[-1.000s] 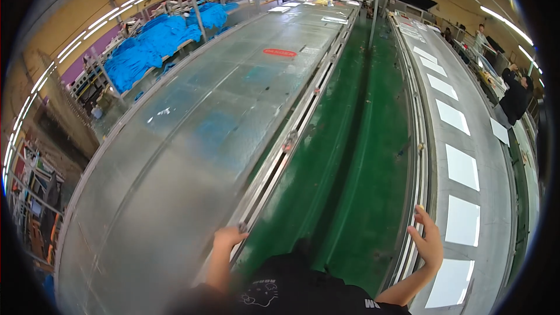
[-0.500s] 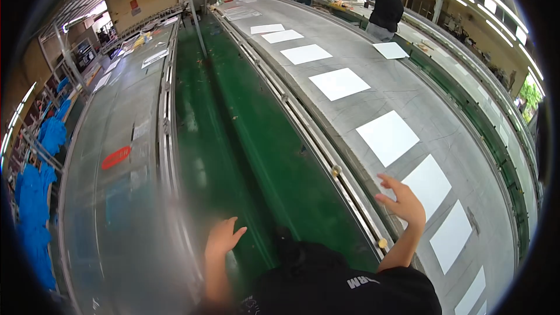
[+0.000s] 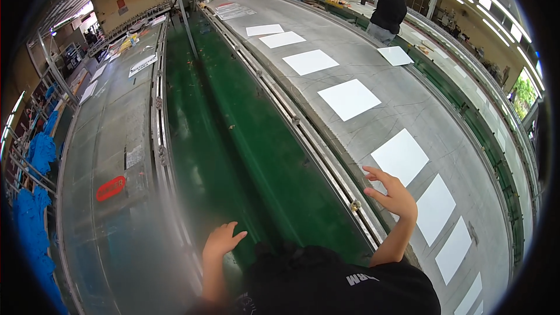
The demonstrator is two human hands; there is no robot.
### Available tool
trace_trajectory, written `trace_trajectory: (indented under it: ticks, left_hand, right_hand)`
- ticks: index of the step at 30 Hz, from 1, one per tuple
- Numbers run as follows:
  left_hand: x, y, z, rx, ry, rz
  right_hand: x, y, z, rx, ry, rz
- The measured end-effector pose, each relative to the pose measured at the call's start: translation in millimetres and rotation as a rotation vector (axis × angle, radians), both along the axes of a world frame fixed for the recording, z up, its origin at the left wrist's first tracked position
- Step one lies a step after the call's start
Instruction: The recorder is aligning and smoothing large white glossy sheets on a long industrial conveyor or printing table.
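My right hand (image 3: 394, 193) is held above the near edge of the long grey table (image 3: 361, 131) on my right, its fingers apart and nothing in them. Behind its fingertips lies a white sheet (image 3: 402, 156), and another white sheet (image 3: 436, 207) is just beside the hand. Several more white sheets, such as one farther off (image 3: 349, 100), lie in a row along the table. My left hand (image 3: 224, 239) hangs over the green floor (image 3: 251, 169) between the tables, thumb and fingers parted, holding nothing.
Metal rails (image 3: 303, 125) with small clamps run along the right table's edge. A second long table (image 3: 111, 140) on my left carries a red oval piece (image 3: 111, 188). Blue cloth (image 3: 32, 216) hangs beyond it. Another person (image 3: 389, 11) in black stands past the right table.
The view has shifted forward along the tables, so the sheets and rails sit nearer to me. Both hands keep nearly the same pose, empty.
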State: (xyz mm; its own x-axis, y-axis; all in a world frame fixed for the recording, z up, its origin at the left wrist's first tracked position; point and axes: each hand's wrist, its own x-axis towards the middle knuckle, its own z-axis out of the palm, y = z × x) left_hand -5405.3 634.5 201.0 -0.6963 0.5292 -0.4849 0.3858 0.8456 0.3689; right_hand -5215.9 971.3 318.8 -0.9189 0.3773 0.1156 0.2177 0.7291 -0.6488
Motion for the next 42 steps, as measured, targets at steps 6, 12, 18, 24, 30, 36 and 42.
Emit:
trace_trajectory:
  ticks: [6, 12, 18, 24, 30, 36, 42]
  left_hand:
    - [-32, -1, -5, 0.038, 0.031, -0.063]
    - [-50, -3, -12, 0.008, -0.015, -0.078]
    - [-61, -10, -14, 0.008, -0.030, -0.060]
    - [-69, -9, -14, 0.026, -0.068, -0.023]
    - [-75, -8, -18, 0.041, -0.071, -0.037]
    - [-78, -9, -19, -0.015, -0.049, -0.074]
    - [-82, -7, -24, 0.031, -0.099, -0.038]
  right_hand:
    - [-21, -7, -1, -0.020, -0.011, -0.055]
    - [-34, -14, -3, -0.041, 0.015, -0.052]
    - [-43, -20, -5, -0.061, 0.013, -0.046]
    - [-49, -23, -5, -0.071, -0.018, -0.083]
    - [-54, -23, -5, -0.071, -0.019, -0.079]
    - [-59, -23, -5, -0.060, -0.016, -0.073]
    - [-61, -22, -4, -0.042, -0.027, -0.072]
